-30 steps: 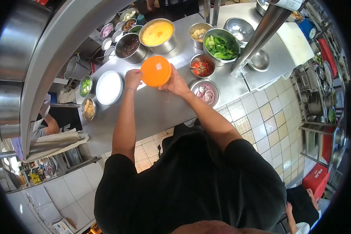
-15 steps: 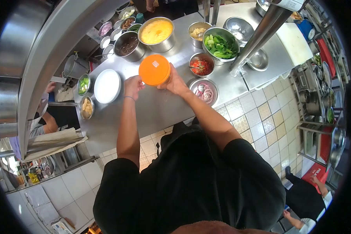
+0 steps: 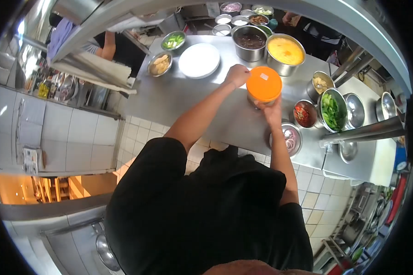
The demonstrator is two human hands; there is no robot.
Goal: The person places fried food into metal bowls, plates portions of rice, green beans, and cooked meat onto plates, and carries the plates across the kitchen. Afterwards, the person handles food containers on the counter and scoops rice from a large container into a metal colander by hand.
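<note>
A round container with an orange lid [image 3: 264, 85] is held above the steel counter, a small pale label on its top. My right hand [image 3: 271, 111] wraps round the container's side from the near right. At the lid's left edge, the fingers of my left hand [image 3: 237, 74] are closed against the rim; their tips are partly hidden. Left of them lie white plates [image 3: 199, 60]. Just beyond the lid stand a pot of dark sauce [image 3: 249, 42] and a pot of yellow liquid [image 3: 285, 50]. Sliced onions [image 3: 291, 140] sit in a bowl near my right forearm.
On the steel counter [image 3: 215, 107] are bowls of chopped red chillies [image 3: 304, 113], leafy greens [image 3: 333, 111] and cut green vegetables [image 3: 173, 41]. A metal post [image 3: 367, 130] rises at the right. Two other people are partly visible, one at upper left, one across the counter.
My view has swung left, so the counter appears further right and turned. Both hands still hold the lidded container, with the left hand still at the lid's edge.
</note>
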